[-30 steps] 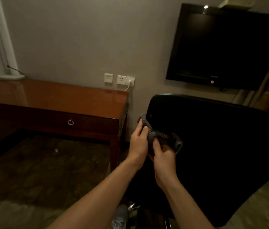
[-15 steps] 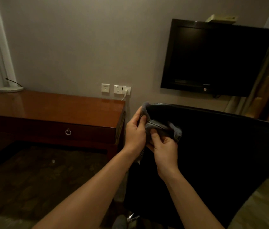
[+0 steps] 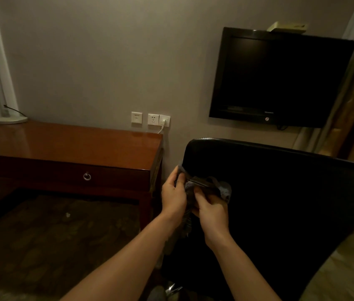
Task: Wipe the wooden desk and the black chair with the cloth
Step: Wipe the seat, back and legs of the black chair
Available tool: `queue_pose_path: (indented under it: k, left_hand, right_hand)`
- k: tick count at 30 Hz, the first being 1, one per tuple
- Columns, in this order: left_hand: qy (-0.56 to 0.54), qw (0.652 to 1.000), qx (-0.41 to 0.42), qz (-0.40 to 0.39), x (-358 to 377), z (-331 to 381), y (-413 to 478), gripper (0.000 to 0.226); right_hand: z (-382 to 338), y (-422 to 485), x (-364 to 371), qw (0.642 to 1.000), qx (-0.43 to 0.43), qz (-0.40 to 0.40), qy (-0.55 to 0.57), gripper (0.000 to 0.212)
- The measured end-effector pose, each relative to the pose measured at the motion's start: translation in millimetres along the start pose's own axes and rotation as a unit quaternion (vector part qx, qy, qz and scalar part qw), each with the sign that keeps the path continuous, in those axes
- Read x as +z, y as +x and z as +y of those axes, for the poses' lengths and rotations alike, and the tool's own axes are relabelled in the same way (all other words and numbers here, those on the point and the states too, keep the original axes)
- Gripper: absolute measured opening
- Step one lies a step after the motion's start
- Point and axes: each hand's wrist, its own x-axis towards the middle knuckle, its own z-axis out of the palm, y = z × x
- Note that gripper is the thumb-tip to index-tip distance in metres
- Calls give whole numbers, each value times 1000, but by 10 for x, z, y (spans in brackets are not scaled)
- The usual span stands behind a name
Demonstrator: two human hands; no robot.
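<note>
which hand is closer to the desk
Left. The left hand is just right of the desk; the right hand is farther right, against the chair. Both grip the cloth.

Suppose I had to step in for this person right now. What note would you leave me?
Left hand grips the cloth. Right hand pinches it too, bunched between both.
The cloth is at the left edge of the back of the black chair; the wooden desk stands to the left.
Done: cannot tell what is wiped.
Left: likely the chair back; check the desk.
</note>
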Motion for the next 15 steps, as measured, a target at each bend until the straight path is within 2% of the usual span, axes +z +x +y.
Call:
queue_pose_path:
  k: [7,11,15]
  left_hand:
    - [-62,995,70,18,242,457,64,34]
    - [-17,989,145,-8,328,719,99,30]
    - [59,977,203,-40,408,913,117,26]
  right_hand:
    - [-444,93,-47,997,-76,6,-15,35]
    - [-704,76,-66,994,-109,-5,-6,37]
    - [-885,32,-110,994,-105,12,23,37]
